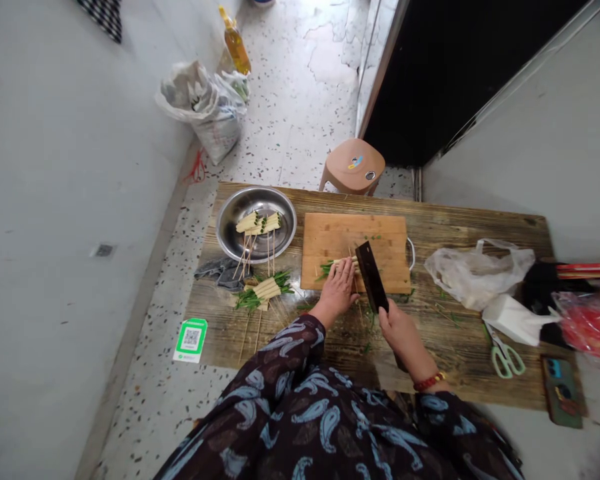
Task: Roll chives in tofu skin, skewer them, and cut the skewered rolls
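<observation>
My left hand (pixel 339 287) lies over a skewer of pale rolls (pixel 347 263) on the wooden cutting board (pixel 355 230), its fingers pressing on them. Green stalks stick out of the rolls' left end. In my right hand (pixel 400 330) is a dark-bladed cleaver (pixel 373 277), gripped by its handle, the blade beside the rolls' right end. Left of the board, trimmed skewered rolls (pixel 259 223) rest in a steel basin (pixel 223 233). Below the basin lie more skewered rolls (pixel 266 289) with long green ends.
A grey cloth (pixel 223 272) lies by the basin. At right on the wooden table (pixel 430 230) are a clear plastic bag (pixel 473 273), a white box (pixel 515 317), scissors (pixel 505 357) and a phone (pixel 563 393). A stool (pixel 354 163) stands beyond. Green scraps lie near the board.
</observation>
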Demonstrator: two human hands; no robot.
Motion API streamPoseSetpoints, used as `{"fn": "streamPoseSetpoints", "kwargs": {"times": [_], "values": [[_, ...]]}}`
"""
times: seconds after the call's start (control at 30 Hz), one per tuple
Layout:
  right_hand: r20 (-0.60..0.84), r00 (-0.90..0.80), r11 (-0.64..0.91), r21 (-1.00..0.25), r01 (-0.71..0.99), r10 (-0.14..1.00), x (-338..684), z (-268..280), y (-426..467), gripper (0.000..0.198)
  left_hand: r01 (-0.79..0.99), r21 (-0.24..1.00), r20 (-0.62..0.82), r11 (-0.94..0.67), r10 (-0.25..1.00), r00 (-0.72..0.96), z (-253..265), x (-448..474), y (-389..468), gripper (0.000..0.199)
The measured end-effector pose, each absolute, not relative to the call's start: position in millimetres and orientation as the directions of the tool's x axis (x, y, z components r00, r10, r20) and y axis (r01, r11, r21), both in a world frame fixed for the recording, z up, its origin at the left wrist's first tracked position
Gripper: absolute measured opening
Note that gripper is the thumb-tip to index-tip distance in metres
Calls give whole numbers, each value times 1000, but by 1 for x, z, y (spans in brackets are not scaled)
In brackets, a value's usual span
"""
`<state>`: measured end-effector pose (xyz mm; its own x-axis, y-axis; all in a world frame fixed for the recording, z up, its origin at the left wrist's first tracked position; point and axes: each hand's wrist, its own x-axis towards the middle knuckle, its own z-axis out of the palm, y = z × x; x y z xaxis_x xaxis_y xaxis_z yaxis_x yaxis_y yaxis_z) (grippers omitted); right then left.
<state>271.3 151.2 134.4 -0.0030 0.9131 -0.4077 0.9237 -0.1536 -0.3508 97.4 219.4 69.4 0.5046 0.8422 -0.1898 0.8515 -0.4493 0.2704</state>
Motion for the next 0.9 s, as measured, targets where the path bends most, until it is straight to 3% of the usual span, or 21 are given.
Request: {"fn": "streamPoseSetpoints", "kwargs": {"times": [0.17, 0.3, 0.57, 0.7, 0.9], "values": [[-416, 33, -206, -378, 903, 909, 260, 125, 160, 24, 850, 284, -182, -443, 846, 501, 66, 97, 220, 91], [-382, 114, -319, -529, 786, 917, 255, 112, 165, 25, 852, 269, -181, -448, 846, 502, 69, 96, 223, 89], [-375, 309, -486, -694, 532, 874, 292, 110, 136, 41, 861, 298, -208, -412, 852, 480, 94, 79, 223, 61], [-422, 442, -595, -700, 396, 791, 312, 120, 105, 40, 880, 267, -212, -393, 867, 451, 108, 57, 227, 34], [-501, 502, -687, -658, 308, 705, 322, 118, 62, 41, 801, 263, -209, -539, 778, 592, 116, 65, 265, 32]]}}
